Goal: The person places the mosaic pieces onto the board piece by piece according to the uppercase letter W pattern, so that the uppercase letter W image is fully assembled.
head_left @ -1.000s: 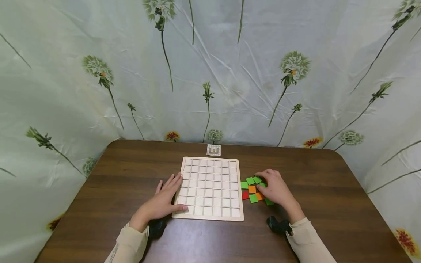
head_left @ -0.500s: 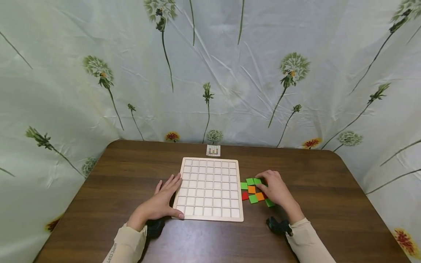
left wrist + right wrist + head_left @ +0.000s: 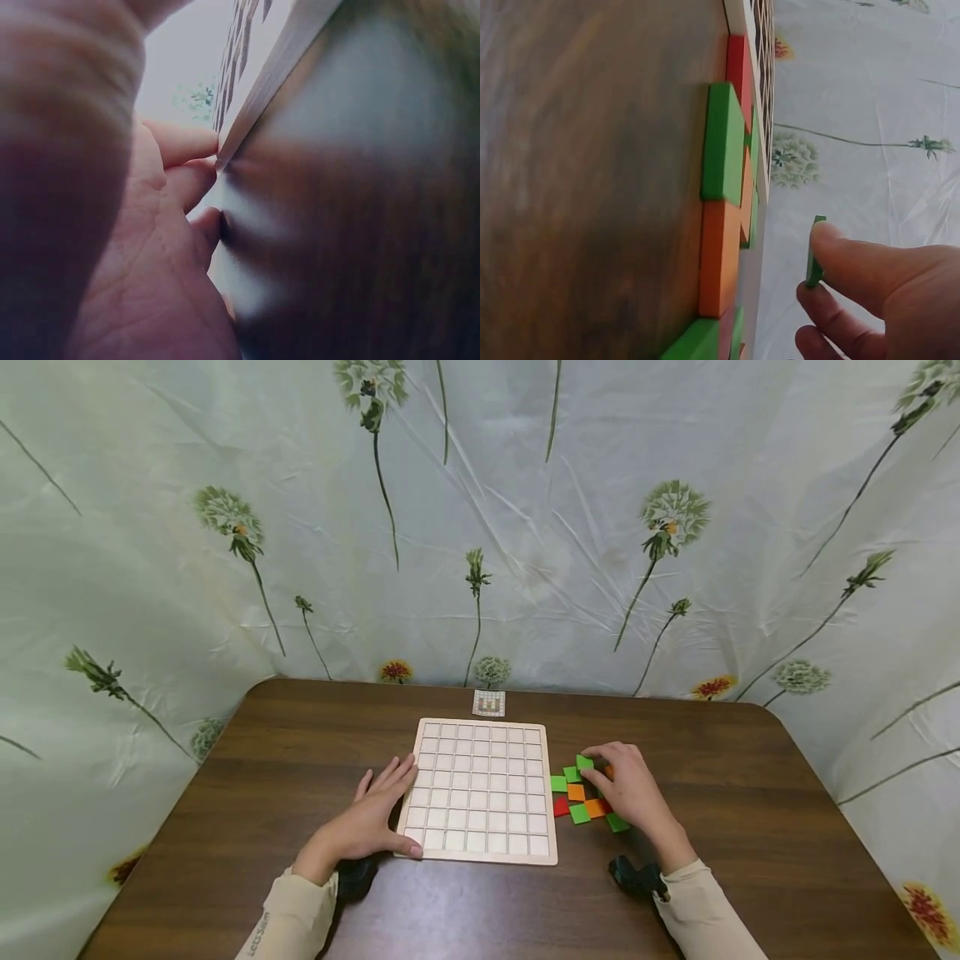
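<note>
My right hand point(image 3: 628, 787) pinches a small green square tile point(image 3: 585, 762) between thumb and fingertips. In the right wrist view this green tile point(image 3: 812, 262) is raised off the table and seen edge-on. Below the hand lie several loose tiles, among them an orange tile point(image 3: 576, 792), a red tile point(image 3: 562, 807) and a green tile point(image 3: 580, 813); the hand hides part of the group. A pale wooden grid board point(image 3: 480, 789) lies flat to their left. My left hand point(image 3: 363, 825) rests with spread fingers at its left edge, the thumb on its near left corner.
A small printed card point(image 3: 489, 702) with a grid picture lies behind the board. The brown wooden table point(image 3: 480, 910) has a rounded far edge, with a floral curtain point(image 3: 570, 568) hanging behind it. Black straps with camera units sit at both wrists.
My right hand has picked up a green tile from the far side of the group and raised it slightly. The left thumb has shifted down to the board's near left corner.
</note>
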